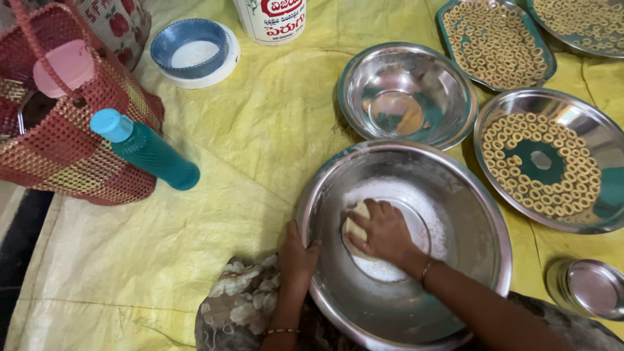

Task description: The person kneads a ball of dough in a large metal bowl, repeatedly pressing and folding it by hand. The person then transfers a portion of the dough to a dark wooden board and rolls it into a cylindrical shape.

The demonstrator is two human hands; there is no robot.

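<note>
A large steel bowl (pixel 468 214) dusted with white flour sits in front of me on a yellow sheet. My right hand (pixel 385 233) reaches into it, fingers curled over a pale lump of dough (pixel 353 229) and pressing it onto the floured bottom. My left hand (pixel 296 257) grips the bowl's near-left rim, thumb hooked over the edge. A floral cloth lies under my left wrist.
An empty steel bowl (pixel 406 94) stands behind. A steel plate (pixel 550 159) and two trays (pixel 495 43) hold several small dough rings. A teal bottle (pixel 147 150) leans on a red woven basket (pixel 62 140). A blue lid (pixel 192 47), white tub (pixel 271 19) and small steel cup (pixel 588 288) stand around.
</note>
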